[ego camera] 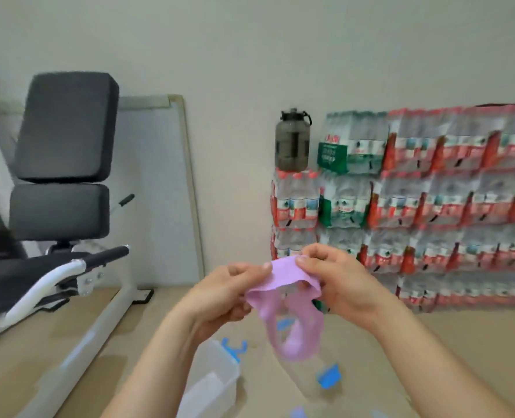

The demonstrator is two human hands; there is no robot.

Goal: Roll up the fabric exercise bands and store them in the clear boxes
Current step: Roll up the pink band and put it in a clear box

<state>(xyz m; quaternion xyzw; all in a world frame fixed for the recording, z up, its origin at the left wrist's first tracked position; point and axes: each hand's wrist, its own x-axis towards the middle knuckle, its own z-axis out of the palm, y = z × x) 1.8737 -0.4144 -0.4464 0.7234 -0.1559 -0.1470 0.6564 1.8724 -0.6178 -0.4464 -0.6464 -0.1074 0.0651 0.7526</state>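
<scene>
I hold a lilac fabric exercise band point(283, 280) in the air with both hands. My left hand point(223, 292) pinches its top edge on the left. My right hand point(339, 280) pinches the same edge on the right. The rest of the band hangs down as a loose loop point(298, 342) below my hands. Under it on the floor stands a clear box point(217, 378) with blue clips point(233, 348). A second clear piece with a blue clip point(328, 377) lies to its right; whether it is a box or a lid I cannot tell.
A gym machine with dark padded seat point(64, 155) and white frame point(48, 282) fills the left. A framed board point(165, 188) leans on the wall. Stacked packs of bottled water point(431, 203) stand at the right, a dark jug point(292, 140) on top. Tan floor point(431, 336).
</scene>
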